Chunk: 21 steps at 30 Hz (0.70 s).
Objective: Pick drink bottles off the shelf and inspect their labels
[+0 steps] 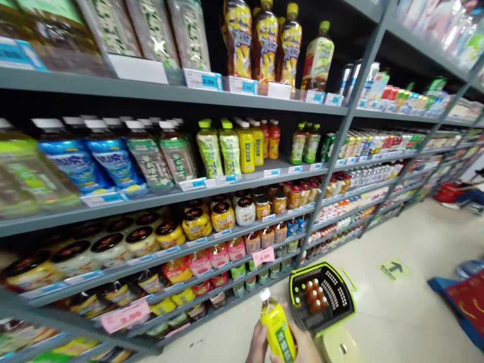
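Observation:
A yellow drink bottle (279, 327) with a white cap and green label sits upright at the bottom middle of the head view. My left hand (257, 345) wraps its left side and my right hand (306, 345) grips its right side; both are cut off by the frame's lower edge. Just beyond the bottle, a black shopping basket (336, 290) with a lime-green rim stands on the floor, holding several small bottles with orange caps (313, 297).
Long grey shelves (242, 179) full of bottled drinks, jars and cans run along the left and recede to the right. A pale tiled aisle floor (412, 237) with a yellow arrow sticker (393, 269) lies ahead. A blue and red display (465, 302) stands at right. A person's legs (469, 194) show far off.

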Each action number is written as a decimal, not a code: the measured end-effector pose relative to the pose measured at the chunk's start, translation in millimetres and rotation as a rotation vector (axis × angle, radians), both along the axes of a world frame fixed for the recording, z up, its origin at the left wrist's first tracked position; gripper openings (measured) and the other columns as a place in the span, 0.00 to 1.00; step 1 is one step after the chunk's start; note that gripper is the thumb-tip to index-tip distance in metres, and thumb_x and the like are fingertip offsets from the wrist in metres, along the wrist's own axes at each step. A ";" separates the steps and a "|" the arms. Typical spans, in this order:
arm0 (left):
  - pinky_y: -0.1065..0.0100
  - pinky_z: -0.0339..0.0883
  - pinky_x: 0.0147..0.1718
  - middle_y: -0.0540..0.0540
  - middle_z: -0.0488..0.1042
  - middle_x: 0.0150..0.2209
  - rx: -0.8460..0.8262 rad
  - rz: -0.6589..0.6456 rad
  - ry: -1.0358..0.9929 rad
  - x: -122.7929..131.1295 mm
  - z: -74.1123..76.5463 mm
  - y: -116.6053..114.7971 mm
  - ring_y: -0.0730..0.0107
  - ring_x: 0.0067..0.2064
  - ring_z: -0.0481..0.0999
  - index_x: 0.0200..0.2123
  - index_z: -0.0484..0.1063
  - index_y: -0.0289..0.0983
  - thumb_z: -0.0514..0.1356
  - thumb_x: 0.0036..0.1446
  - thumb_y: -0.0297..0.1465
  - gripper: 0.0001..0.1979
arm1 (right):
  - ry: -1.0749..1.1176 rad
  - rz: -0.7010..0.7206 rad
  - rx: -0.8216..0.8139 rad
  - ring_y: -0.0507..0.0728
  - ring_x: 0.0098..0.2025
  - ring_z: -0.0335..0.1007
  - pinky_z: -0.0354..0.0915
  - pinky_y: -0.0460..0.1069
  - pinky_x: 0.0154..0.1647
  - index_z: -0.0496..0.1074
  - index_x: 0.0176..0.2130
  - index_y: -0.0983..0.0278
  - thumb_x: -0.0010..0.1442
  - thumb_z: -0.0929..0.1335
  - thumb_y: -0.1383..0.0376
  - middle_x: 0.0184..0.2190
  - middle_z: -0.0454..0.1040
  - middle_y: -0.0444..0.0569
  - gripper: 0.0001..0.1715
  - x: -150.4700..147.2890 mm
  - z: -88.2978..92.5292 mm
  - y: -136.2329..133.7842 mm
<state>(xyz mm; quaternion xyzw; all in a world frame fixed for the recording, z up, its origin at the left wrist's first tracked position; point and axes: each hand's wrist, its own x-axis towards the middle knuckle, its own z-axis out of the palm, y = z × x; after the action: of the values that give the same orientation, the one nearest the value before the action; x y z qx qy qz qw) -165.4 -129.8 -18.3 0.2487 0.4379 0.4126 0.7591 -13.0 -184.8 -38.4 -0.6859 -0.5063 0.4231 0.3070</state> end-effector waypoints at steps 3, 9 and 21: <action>0.47 0.70 0.64 0.35 0.84 0.51 -0.043 0.019 -0.054 17.9 1.5 -5.8 0.36 0.62 0.77 0.46 0.85 0.36 0.76 0.44 0.54 0.33 | 0.060 -0.009 0.027 0.64 0.39 0.80 0.73 0.53 0.43 0.76 0.49 0.60 0.51 0.75 0.53 0.38 0.83 0.53 0.27 -3.2 8.7 -4.8; 0.50 0.79 0.52 0.36 0.85 0.45 -0.105 0.211 -0.114 59.3 45.4 -10.2 0.38 0.55 0.82 0.42 0.83 0.34 0.77 0.39 0.55 0.35 | 0.567 -0.149 0.260 0.66 0.46 0.81 0.74 0.55 0.46 0.65 0.56 0.60 0.53 0.75 0.36 0.42 0.81 0.55 0.45 9.7 12.5 -31.2; 0.60 0.77 0.52 0.40 0.81 0.52 0.076 0.026 -0.022 246.9 93.5 -106.2 0.51 0.53 0.82 0.59 0.73 0.40 0.78 0.43 0.50 0.42 | 0.539 -0.281 0.289 0.68 0.71 0.64 0.63 0.60 0.71 0.59 0.70 0.61 0.61 0.76 0.43 0.69 0.67 0.62 0.51 171.2 42.8 -189.0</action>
<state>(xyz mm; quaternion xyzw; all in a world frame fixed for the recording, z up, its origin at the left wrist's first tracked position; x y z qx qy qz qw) 81.5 -236.0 75.1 0.2672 0.4164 0.4414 0.7486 158.2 -373.8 4.5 -0.5617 -0.3622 0.4665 0.5794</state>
